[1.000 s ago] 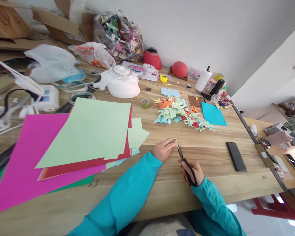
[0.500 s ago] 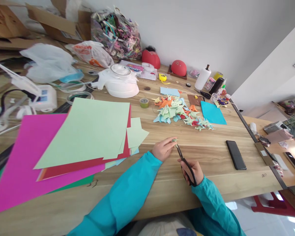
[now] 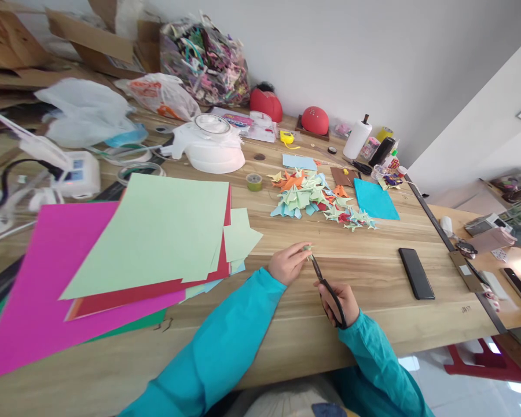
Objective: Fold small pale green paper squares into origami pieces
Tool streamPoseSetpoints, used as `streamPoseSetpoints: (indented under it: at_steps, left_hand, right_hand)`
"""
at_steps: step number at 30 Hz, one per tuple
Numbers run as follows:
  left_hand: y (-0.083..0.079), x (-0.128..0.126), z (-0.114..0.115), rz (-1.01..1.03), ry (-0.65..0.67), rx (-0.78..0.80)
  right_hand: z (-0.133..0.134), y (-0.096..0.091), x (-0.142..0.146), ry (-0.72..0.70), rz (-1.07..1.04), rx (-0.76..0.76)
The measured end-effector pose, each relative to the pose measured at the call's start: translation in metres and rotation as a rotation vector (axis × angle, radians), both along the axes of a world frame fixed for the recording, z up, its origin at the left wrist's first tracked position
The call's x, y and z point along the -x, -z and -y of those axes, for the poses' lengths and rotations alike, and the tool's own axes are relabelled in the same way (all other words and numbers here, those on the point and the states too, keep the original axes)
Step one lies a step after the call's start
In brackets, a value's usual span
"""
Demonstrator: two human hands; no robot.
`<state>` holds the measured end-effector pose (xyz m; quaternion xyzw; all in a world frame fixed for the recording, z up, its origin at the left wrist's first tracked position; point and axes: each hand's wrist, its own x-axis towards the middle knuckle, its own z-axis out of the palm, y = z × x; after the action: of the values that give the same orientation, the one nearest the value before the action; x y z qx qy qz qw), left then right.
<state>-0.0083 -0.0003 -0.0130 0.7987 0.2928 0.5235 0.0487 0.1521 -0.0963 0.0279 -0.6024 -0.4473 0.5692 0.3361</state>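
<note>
My left hand (image 3: 287, 264) pinches a small folded piece of light green paper (image 3: 308, 249) above the tabletop. My right hand (image 3: 341, 301) is closed round the black handles of a pair of scissors (image 3: 335, 298). The scissors' blades point up and left, their tips at the green paper; whether they touch it is too small to tell. Beyond both hands lies a pile of folded paper shapes (image 3: 301, 196) in green, orange, blue and red. To the left sits a stack of coloured sheets, with a large light green sheet (image 3: 156, 231) on top and small cut green squares (image 3: 239, 240) beside it.
A black phone (image 3: 417, 273) lies at the right. Behind the pile are a blue square sheet (image 3: 377, 198), a tape roll (image 3: 254, 182) and a yellow tape measure (image 3: 286, 138). A white power strip (image 3: 77, 174) with cables stands at the left; plastic bags (image 3: 84, 110) are behind it.
Both hands, the scissors and the green paper stay almost in the same place. The whole view has shifted only very slightly.
</note>
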Motion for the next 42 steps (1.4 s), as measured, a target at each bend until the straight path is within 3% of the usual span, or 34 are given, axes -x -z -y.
streamPoseSetpoints:
  at_steps: [33,42]
  left_hand:
    - [0.0015,-0.0023,-0.0011,0.039,-0.009,-0.010]
    - [0.0025,-0.0020,-0.0010,0.032,-0.006,0.007]
  right_hand:
    - [0.0008,0.0088,-0.0009,-0.031,0.045,-0.103]
    - [0.0008,-0.0001,0.0014,-0.004,0.016,-0.029]
